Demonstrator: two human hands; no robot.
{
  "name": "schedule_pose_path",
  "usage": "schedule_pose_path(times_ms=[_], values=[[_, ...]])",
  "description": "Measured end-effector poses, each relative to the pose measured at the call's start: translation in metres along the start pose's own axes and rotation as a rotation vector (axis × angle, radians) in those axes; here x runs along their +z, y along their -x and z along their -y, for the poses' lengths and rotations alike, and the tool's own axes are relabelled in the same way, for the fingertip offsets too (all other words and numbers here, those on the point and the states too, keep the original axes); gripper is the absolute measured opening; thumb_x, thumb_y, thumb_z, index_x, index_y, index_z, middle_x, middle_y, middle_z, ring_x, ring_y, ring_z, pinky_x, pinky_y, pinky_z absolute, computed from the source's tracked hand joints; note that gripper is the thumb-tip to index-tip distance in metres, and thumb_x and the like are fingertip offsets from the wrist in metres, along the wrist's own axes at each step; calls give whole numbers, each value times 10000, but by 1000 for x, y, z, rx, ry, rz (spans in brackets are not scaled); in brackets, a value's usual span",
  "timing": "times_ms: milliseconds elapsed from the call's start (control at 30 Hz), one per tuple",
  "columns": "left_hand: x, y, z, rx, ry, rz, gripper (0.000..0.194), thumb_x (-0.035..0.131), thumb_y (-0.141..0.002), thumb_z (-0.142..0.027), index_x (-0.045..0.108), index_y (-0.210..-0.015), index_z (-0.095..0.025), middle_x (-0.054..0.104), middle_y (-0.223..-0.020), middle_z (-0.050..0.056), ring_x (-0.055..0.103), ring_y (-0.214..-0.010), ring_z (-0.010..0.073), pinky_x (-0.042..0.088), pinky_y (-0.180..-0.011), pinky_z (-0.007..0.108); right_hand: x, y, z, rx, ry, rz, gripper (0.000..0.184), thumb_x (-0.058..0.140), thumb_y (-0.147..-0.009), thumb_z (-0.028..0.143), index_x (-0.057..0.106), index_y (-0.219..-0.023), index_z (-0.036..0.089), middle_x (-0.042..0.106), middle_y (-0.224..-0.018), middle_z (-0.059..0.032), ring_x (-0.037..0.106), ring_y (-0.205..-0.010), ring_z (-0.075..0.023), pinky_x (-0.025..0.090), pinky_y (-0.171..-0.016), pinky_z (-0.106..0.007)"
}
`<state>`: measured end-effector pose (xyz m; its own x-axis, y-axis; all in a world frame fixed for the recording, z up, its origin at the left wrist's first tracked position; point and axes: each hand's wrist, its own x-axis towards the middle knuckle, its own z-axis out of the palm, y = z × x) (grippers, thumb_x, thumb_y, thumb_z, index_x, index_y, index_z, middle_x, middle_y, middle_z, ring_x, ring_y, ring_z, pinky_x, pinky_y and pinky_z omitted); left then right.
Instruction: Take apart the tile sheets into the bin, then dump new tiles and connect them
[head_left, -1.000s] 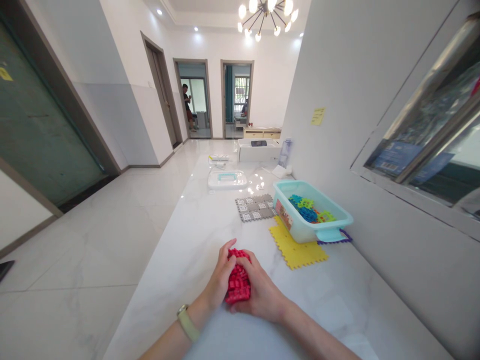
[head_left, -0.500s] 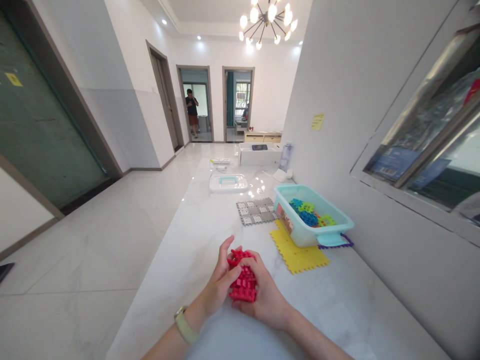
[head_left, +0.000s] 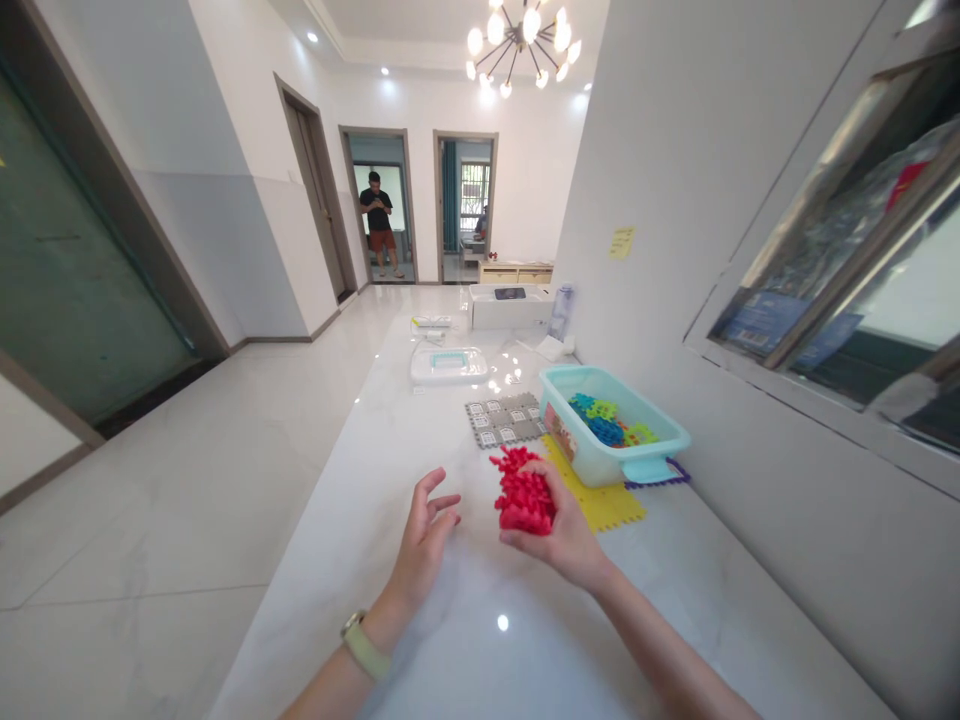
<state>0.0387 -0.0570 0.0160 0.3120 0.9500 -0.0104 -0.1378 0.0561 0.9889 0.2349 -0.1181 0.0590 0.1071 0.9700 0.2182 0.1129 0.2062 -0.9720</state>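
Observation:
A bundle of red plastic building pieces (head_left: pixel 521 492) is gripped in my right hand (head_left: pixel 566 530), held over the white marbled table (head_left: pixel 360 520). To its left, my left hand (head_left: pixel 422 535) is empty, with fingers apart and slightly curled, and a pale green watch band on that wrist. Beyond my right hand stands a light turquoise bin (head_left: pixel 604 465) holding blue, green and orange plastic pieces (head_left: pixel 606 425). A yellow jagged-edged plate (head_left: pixel 619 508) lies partly under the bin. Beside it is a grey tiled plate (head_left: pixel 504 420) with white window-like frames.
A white lid (head_left: pixel 448 366) lies farther along the table. Behind it are a white box (head_left: pixel 506 312) with a phone (head_left: pixel 510 293) on top and a clear bottle (head_left: pixel 561 312). The wall (head_left: pixel 637 330) borders the table's right side. A person (head_left: pixel 378 222) stands in a far doorway.
My left hand has let go of the red pieces and moved left. My right hand has carried them right and forward, towards the bin. The view has shifted slightly.

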Motion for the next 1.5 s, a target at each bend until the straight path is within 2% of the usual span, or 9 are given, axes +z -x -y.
schedule_pose_path(times_ms=[233, 400, 600, 700, 800, 900, 967, 1133, 1500], values=[[2, 1, 1, -42, -62, 14, 490, 595, -805, -281, 429, -1265, -312, 340, -1480, 73, 573, -1065, 205, 457, -872, 345, -112, -62, 37, -169, 274, -576, 751, 891, -547, 383, 486, -1168, 261, 639, -1067, -36, 645, -950, -238, 546, -848, -402], [1, 1, 6, -47, -93, 37, 552, 614, -786, -302, 397, -1293, -287, 329, -1486, 102, 583, -1020, 202, 457, -837, 330, -166, -90, 28, 215, 215, -475, 688, 832, -622, 419, 522, -1192, 189, 685, -1017, -101, 696, -843, -239, 591, -694, -374], [-1, 1, 14, -27, -187, 82, 568, 561, -824, -362, 335, -1336, -267, 291, -1510, 116, 578, -1017, 195, 455, -844, 320, -186, -90, 32, 230, 414, -476, 599, 726, -728, 317, 526, -1284, 217, 647, -1107, -123, 695, -832, -200, 590, -670, -311], [-3, 0, 17, -28, -226, 111, 567, 535, -844, -376, 309, -1352, -266, 287, -1508, 123, 579, -1016, 193, 451, -877, 340, -177, -78, 38, 170, 535, -463, 368, 638, -779, 263, 625, -1143, 210, 682, -994, -80, 672, -856, -208, 567, -793, -367], [-3, 1, 19, -31, -268, 132, 566, 519, -861, -374, 290, -1367, -263, 279, -1509, 128, 578, -1006, 189, 446, -903, 353, -145, -45, 38, 36, 677, -410, 190, 557, -845, 271, 681, -978, 215, 687, -1032, -73, 630, -991, -237, 485, -951, -409], [-2, 2, 19, -17, -312, 155, 559, 506, -876, -366, 283, -1377, -262, 278, -1508, 125, 570, -1010, 187, 461, -869, 337, -104, -4, 21, -122, 952, -66, 282, 440, -931, 305, 670, -1058, 201, 682, -1061, -100, 631, -994, -236, 491, -932, -393], [-1, 3, 18, -4, -330, 170, 562, 500, -879, -356, 278, -1385, -253, 286, -1502, 127, 566, -1011, 186, 472, -834, 320, -82, 18, 0, -19, 1055, 34, 355, 438, -936, 317, 633, -1191, 165, 632, -1225, -144, 597, -1122, -260, 461, -995, -411], [1, 4, 16, 8, -371, 196, 554, 480, -887, -320, 275, -1394, -234, 314, -1478, 133, 566, -1000, 178, 485, -793, 305, -53, 44, -46, 401, 1253, 28, 636, 478, -919, 397, 401, -1460, 71, 338, -1526, -221, 251, -1440, -356, 242, -1165, -503], [3, 17, 12, 191, -624, 400, 454, 477, -843, -154, 468, -1290, -234, 497, -1284, 83, 584, -972, 172, 498, -848, 324, -19, 62, -31, 441, 1215, 86, 711, 533, -876, 424, 353, -1496, 126, 264, -1566, -200, 212, -1458, -332, 241, -1176, -442]])
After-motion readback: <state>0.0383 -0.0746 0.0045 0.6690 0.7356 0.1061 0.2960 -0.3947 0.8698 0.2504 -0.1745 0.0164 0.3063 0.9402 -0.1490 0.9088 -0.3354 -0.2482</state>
